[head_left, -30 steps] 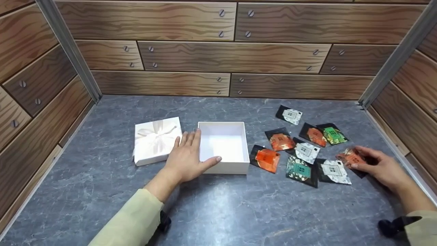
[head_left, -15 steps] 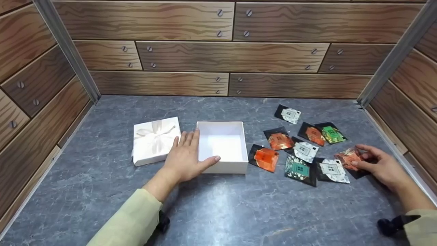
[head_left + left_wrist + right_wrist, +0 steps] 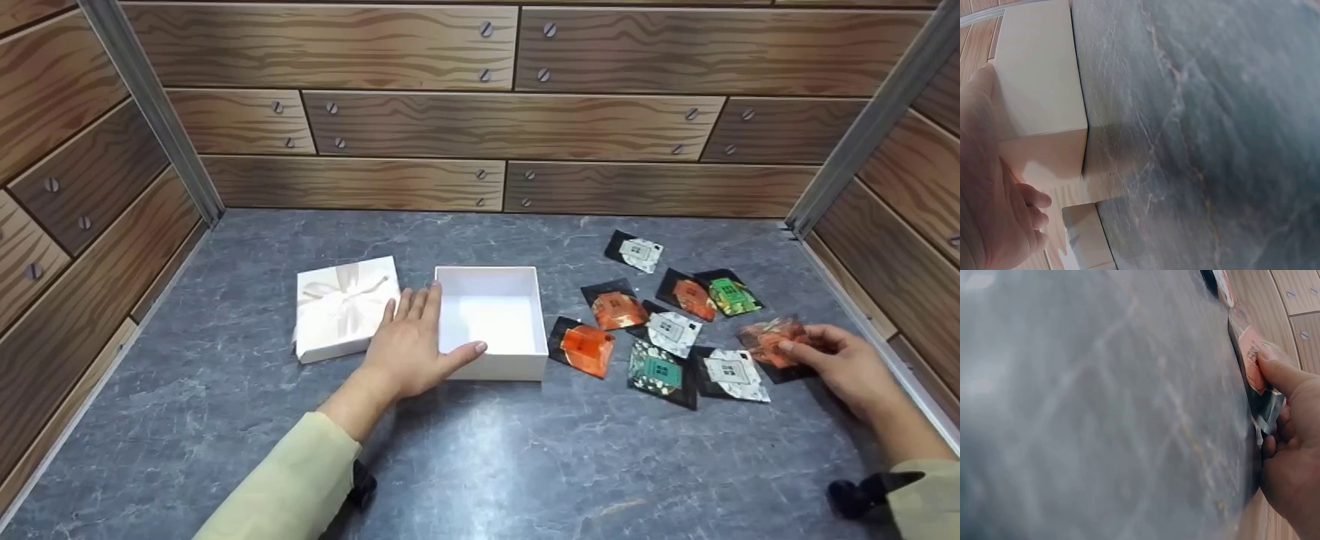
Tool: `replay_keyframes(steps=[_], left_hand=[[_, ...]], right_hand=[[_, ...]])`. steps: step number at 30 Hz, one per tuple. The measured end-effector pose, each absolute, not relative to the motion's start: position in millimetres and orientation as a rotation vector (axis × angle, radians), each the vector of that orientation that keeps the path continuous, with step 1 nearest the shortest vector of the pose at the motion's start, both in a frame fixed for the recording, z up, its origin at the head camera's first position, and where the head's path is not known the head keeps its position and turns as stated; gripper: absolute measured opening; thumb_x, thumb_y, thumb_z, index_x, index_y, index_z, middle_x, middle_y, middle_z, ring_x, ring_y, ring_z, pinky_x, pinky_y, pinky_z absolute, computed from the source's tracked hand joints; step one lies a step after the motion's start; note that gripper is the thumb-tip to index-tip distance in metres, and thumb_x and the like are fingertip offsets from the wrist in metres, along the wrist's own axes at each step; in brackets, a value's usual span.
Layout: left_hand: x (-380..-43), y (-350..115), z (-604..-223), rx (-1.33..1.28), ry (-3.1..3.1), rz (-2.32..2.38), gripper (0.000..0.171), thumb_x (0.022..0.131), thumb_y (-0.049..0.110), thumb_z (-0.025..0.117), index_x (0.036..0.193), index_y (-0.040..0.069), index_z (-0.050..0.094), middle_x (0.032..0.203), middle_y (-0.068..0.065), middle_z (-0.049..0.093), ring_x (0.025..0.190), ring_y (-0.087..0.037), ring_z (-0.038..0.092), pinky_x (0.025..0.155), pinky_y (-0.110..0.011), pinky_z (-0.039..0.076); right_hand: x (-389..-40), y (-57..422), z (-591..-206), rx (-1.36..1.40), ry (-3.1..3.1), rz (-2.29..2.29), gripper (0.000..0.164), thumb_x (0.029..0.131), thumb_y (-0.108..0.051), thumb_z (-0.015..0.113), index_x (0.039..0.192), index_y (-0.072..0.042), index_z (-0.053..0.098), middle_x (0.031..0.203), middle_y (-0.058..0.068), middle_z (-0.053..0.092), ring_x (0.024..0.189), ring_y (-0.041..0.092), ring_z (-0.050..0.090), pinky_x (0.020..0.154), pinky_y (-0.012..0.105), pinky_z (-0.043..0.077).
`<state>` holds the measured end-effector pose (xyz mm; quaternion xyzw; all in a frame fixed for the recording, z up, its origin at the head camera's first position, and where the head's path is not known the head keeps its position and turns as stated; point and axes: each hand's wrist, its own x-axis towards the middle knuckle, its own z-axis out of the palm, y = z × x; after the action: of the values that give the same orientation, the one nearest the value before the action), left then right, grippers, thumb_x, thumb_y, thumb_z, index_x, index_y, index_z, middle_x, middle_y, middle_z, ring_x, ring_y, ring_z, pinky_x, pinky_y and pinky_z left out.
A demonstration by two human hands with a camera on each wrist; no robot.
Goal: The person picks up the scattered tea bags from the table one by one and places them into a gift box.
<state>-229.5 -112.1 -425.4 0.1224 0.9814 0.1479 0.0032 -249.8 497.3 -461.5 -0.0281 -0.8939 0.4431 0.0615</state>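
Orange-labelled sachet (image 3: 769, 346), frame right: probably light, pliable
Right hand (image 3: 851, 369) pinches its edge, likely the best hold; left hand (image 3: 409, 356), thumb spread, touches box (image 3: 499, 367).

The left grip (image 3: 409, 356) spreads its thumb (image 3: 462, 358) from extended fingers (image 3: 432, 304); the right grip (image 3: 851, 369) pinches, fingers curled.

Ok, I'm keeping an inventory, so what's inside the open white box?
Inside the white box, only pale inner walls and floor show; no item is visible. The near wall hides its own inner face and any floor close behind it.
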Motion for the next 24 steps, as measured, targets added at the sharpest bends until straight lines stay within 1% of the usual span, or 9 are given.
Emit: replay_keyframes(steps=[2,4,8,11,13,15,17,20,24], left_hand=[[-230,-111,-425,0.382,3.077,0.465,0.124,0.09,0.092,0.037,0.169,0.0,0.011,0.169,-0.029,0.027,0.16,-0.045,0.016,0.13,-0.057,0.008],[-230,-111,-425,0.382,3.074,0.467,0.125,0.09,0.093,0.036,0.17,0.0,0.01,0.169,-0.029,0.027,0.16,-0.045,0.016,0.13,-0.056,0.007],[-229,-111,-426,0.382,3.078,0.476,0.124,0.091,0.092,0.037,0.169,-0.001,0.011,0.169,-0.03,0.027,0.16,-0.046,0.015,0.13,-0.056,0.007],[-229,-112,-426,0.377,3.081,0.477,0.124,0.091,0.092,0.038,0.169,-0.001,0.011,0.169,-0.03,0.027,0.16,-0.046,0.015,0.13,-0.056,0.007],[-229,-112,-426,0.384,3.088,0.487,0.124,0.091,0.091,0.039,0.169,-0.001,0.013,0.168,-0.03,0.028,0.159,-0.047,0.016,0.13,-0.057,0.008],[-229,-112,-426,0.393,3.095,0.494,0.123,0.091,0.091,0.04,0.169,-0.001,0.014,0.168,-0.031,0.029,0.159,-0.048,0.017,0.13,-0.057,0.009],[-230,-112,-427,0.396,3.097,0.49,0.124,0.091,0.091,0.04,0.169,-0.002,0.014,0.167,-0.031,0.029,0.159,-0.048,0.017,0.13,-0.057,0.009],[-230,-112,-427,0.392,3.091,0.477,0.124,0.091,0.091,0.038,0.169,-0.001,0.012,0.168,-0.031,0.029,0.159,-0.048,0.016,0.13,-0.057,0.009],[-230,-112,-427,0.386,3.09,0.472,0.124,0.091,0.092,0.037,0.169,-0.001,0.012,0.168,-0.031,0.029,0.159,-0.047,0.016,0.13,-0.057,0.008]], right_hand=[[-250,498,-459,-0.129,-2.668,1.39,0.007,0.099,-0.022,0.078,0.1,-0.022,0.071,0.086,-0.026,0.066,0.081,-0.007,0.057,0.07,0.01,0.045],[-249,497,-455,-0.174,-2.632,1.456,0.012,0.099,-0.021,0.079,0.099,-0.027,0.068,0.083,-0.025,0.067,0.076,-0.007,0.058,0.065,0.011,0.046],[-249,493,-447,-0.195,-2.554,1.564,0.023,0.099,-0.014,0.079,0.103,-0.025,0.059,0.079,-0.023,0.071,0.069,-0.006,0.061,0.056,0.014,0.046],[-250,486,-439,-0.143,-2.517,1.546,0.024,0.099,-0.01,0.077,0.104,-0.022,0.056,0.079,-0.024,0.07,0.069,-0.009,0.061,0.054,0.013,0.044],[-251,479,-433,-0.099,-2.481,1.514,0.019,0.099,-0.008,0.076,0.103,-0.02,0.061,0.082,-0.026,0.07,0.072,-0.01,0.062,0.055,0.012,0.045],[-252,471,-426,-0.041,-2.451,1.477,0.013,0.099,-0.005,0.075,0.104,-0.016,0.069,0.088,-0.027,0.07,0.077,-0.011,0.062,0.058,0.01,0.047],[-254,461,-417,-0.003,-2.442,1.441,0.01,0.1,-0.006,0.074,0.109,-0.01,0.075,0.092,-0.028,0.07,0.08,-0.011,0.062,0.063,0.009,0.048],[-257,442,-404,0.026,-2.45,1.405,0.019,0.101,-0.009,0.075,0.119,-0.003,0.078,0.097,-0.028,0.072,0.088,-0.01,0.063,0.071,0.007,0.05],[-262,409,-387,0.06,-2.49,1.371,0.032,0.1,-0.016,0.078,0.128,-0.001,0.076,0.101,-0.029,0.074,0.093,-0.01,0.064,0.076,0.006,0.051]])
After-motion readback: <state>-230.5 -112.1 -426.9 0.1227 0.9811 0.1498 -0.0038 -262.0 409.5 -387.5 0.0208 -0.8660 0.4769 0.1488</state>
